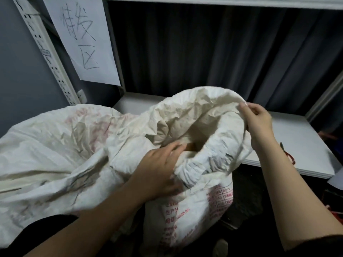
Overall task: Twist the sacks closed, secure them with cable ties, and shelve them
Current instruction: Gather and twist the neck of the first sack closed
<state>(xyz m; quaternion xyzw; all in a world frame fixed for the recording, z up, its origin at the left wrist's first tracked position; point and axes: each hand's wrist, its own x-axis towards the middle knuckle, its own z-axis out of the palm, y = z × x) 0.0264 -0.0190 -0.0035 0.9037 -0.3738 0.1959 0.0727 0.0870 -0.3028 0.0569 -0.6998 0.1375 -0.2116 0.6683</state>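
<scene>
Nearest you, your left hand (159,169) gripped the near rim of the open sack (204,197), fingers curled over the bunched edge. Just beyond those fingers the mouth gaped, something brown showing inside. Across the mouth, your right hand (258,119) pinched the far rim and held it raised. Left of your left hand, touching the sack, lay a second sack (55,145), slumped on its side. Behind both grips ran the white shelf (297,141), with a handwritten sign (83,39) and dark curtain (204,49) farther back.
</scene>
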